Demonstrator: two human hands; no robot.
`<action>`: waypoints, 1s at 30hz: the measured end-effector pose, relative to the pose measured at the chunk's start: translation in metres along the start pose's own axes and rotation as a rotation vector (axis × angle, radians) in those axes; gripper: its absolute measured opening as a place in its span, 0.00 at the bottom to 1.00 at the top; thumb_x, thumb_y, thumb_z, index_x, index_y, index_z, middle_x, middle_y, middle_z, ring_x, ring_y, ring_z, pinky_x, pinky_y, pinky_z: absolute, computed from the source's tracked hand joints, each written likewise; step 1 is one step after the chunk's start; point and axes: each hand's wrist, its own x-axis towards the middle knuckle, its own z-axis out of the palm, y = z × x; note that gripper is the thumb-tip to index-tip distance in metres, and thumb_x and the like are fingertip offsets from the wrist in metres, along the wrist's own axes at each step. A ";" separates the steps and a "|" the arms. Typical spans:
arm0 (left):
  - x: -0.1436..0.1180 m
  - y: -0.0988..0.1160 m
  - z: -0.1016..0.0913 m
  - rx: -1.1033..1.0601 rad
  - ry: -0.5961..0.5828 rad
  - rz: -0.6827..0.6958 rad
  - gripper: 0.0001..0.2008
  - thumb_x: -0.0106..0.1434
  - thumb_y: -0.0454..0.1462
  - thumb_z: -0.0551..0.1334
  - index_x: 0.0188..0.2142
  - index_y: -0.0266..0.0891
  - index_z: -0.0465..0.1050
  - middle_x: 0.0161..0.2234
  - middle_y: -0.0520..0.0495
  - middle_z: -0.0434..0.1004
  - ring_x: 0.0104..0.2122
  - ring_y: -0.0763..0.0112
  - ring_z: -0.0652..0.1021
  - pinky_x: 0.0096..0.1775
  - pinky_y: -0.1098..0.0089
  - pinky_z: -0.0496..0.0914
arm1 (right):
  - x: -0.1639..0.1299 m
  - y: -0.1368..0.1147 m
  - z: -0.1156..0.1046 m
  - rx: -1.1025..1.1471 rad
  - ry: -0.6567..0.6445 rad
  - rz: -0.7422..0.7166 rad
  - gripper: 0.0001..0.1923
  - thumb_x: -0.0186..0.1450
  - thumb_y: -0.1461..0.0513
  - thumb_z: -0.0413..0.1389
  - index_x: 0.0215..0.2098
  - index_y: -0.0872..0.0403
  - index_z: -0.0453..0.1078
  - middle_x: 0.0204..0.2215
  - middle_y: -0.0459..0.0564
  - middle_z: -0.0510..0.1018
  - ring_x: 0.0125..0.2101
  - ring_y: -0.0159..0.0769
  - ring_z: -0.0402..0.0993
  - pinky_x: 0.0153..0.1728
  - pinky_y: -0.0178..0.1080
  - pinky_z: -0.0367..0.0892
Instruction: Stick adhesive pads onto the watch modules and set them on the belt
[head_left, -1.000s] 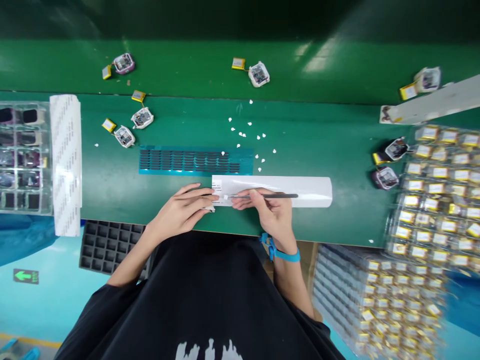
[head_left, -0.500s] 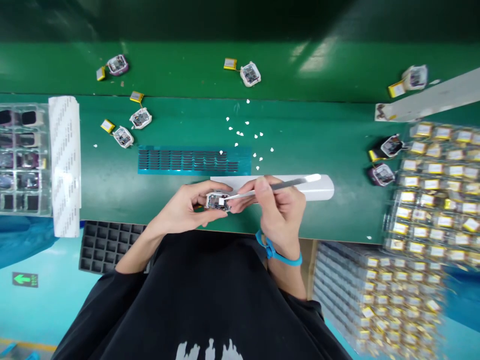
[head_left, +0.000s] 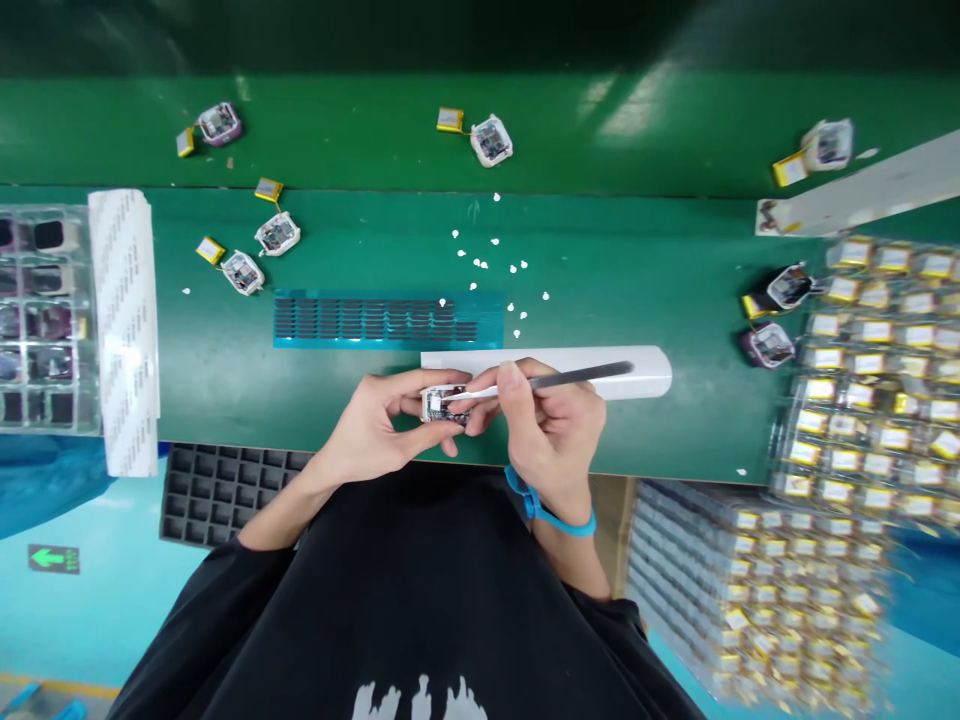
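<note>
My left hand [head_left: 375, 420] is closed around a white watch case [head_left: 430, 404] with its circuit board facing up, just above the near edge of the bench. Pinched in my right hand [head_left: 551, 420] is a pair of metal tweezers [head_left: 581, 376], their tip over the board in the case. A small white square [head_left: 436, 402] shows on the left part of that board, close to the tip. Fingers of both hands hide the right end of the case. Behind my right hand lies a white backing strip [head_left: 637, 372].
Black adhesive strips on a blue sheet [head_left: 330, 345] lie ahead, with several white dots beyond. Open watch cases with yellow batteries [head_left: 279, 234] are scattered around. Trays of batteries [head_left: 847, 425] stand right; a tray of watch cases [head_left: 45, 350] and a patterned paper strip [head_left: 124, 330] lie left.
The watch case has shifted slightly right in my left hand's hold. The tweezers have rolled to a narrow side, and their tip has moved left over the board, beside the white square.
</note>
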 end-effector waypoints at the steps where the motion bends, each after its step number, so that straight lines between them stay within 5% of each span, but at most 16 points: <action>1: 0.000 0.000 0.000 0.006 0.001 -0.005 0.16 0.65 0.33 0.72 0.52 0.33 0.80 0.42 0.42 0.87 0.27 0.69 0.86 0.35 0.69 0.85 | 0.000 0.000 0.000 -0.006 0.001 0.004 0.18 0.78 0.54 0.55 0.34 0.52 0.79 0.24 0.46 0.83 0.19 0.31 0.78 0.23 0.33 0.76; 14: -0.001 0.005 -0.003 0.053 -0.004 -0.012 0.15 0.64 0.30 0.70 0.51 0.33 0.82 0.37 0.45 0.86 0.25 0.70 0.84 0.31 0.72 0.83 | 0.000 0.001 0.003 -0.026 -0.031 0.006 0.18 0.79 0.53 0.54 0.35 0.52 0.78 0.24 0.45 0.83 0.20 0.32 0.79 0.24 0.33 0.77; 20: -0.001 0.004 -0.007 0.136 -0.044 0.063 0.11 0.73 0.36 0.64 0.51 0.36 0.83 0.39 0.44 0.86 0.24 0.69 0.85 0.30 0.71 0.81 | -0.005 0.002 -0.004 -0.063 -0.092 -0.092 0.15 0.78 0.58 0.54 0.37 0.51 0.81 0.31 0.47 0.85 0.26 0.33 0.82 0.28 0.35 0.78; 26: 0.000 0.008 -0.019 0.560 0.014 0.249 0.16 0.75 0.35 0.61 0.59 0.37 0.79 0.25 0.51 0.83 0.23 0.71 0.81 0.27 0.74 0.73 | 0.026 0.012 -0.048 -0.197 -0.092 -0.342 0.13 0.78 0.61 0.55 0.43 0.47 0.83 0.33 0.46 0.86 0.30 0.35 0.81 0.32 0.39 0.76; 30: 0.021 0.011 -0.030 0.897 -0.033 0.427 0.11 0.77 0.36 0.60 0.51 0.38 0.81 0.37 0.47 0.88 0.33 0.68 0.85 0.42 0.70 0.76 | 0.056 0.032 -0.063 -0.485 -0.306 -0.400 0.10 0.77 0.60 0.57 0.45 0.47 0.83 0.41 0.47 0.87 0.39 0.42 0.83 0.44 0.46 0.76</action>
